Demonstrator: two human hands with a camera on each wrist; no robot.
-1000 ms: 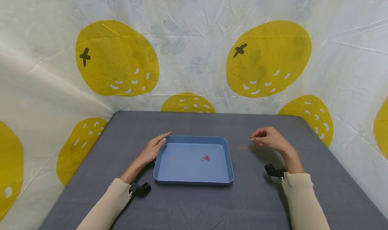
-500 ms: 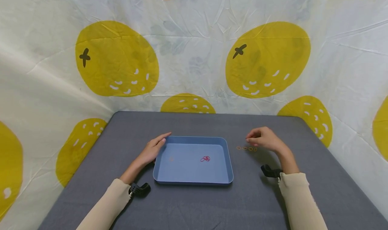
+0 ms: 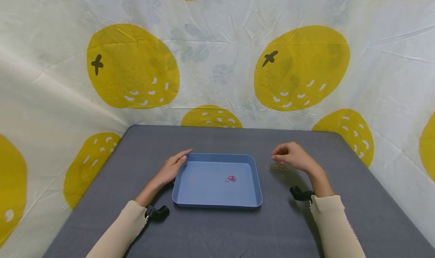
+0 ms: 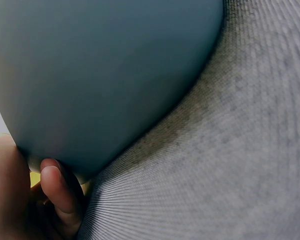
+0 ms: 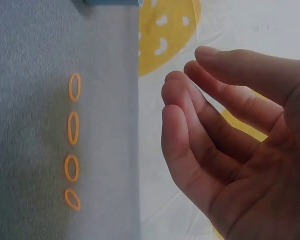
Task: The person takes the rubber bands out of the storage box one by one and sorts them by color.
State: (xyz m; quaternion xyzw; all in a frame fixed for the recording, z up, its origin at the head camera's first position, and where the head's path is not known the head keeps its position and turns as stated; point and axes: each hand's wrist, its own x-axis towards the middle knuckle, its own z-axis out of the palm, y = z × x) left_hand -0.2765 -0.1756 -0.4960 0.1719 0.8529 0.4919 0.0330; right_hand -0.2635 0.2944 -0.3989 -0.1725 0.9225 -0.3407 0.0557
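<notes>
My left hand [image 3: 170,170] holds the left side of a blue rectangular tray [image 3: 217,203], near its far left corner. In the left wrist view, curled fingers [image 4: 57,187] lie against the outside of the tray wall [image 4: 105,90]. Red rubber bands [image 3: 232,179] lie in a small cluster in the tray, right of its middle. A faint orange spot [image 3: 192,179] shows at the tray's left. To the right of the tray, several orange rubber bands [image 5: 73,128] lie in a row. Above them hovers my right hand [image 3: 293,157], fingers loosely bent, nothing visible between them.
A grey cloth covers the table [image 3: 217,231]. Behind it hangs a white curtain [image 3: 217,61] printed with yellow fruit. Black wrist straps [image 3: 300,193] sit on both forearms.
My right hand has drifted left over the orange rubber bands, toward the tray. My left hand, the tray and the bands stay where they were.
</notes>
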